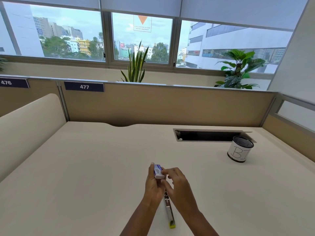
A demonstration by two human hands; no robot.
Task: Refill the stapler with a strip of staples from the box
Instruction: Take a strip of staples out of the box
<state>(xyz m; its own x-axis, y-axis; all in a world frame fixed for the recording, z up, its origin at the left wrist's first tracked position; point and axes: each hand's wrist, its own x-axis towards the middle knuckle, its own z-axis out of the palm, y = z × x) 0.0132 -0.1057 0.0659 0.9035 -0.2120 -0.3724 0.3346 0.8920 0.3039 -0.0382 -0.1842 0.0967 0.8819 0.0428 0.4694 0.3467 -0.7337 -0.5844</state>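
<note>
A small white and purple staple box (pixel 158 171) is held above the desk in my left hand (pixel 153 184), fingers wrapped round its sides. My right hand (pixel 179 186) is right beside it, with fingertips touching the box's near end. Below the hands a stapler (pixel 169 211) lies on the desk, swung open and flat; its metal channel faces up and a yellow-green tip points toward me. Its far end is hidden under my hands. No loose strip of staples shows.
A black mesh cup with a white paper label (pixel 239 150) stands at the right. Behind it is an open cable slot (pixel 208 135) in the cream desk (pixel 85 176). Beige partition panels enclose the desk at the back and both sides.
</note>
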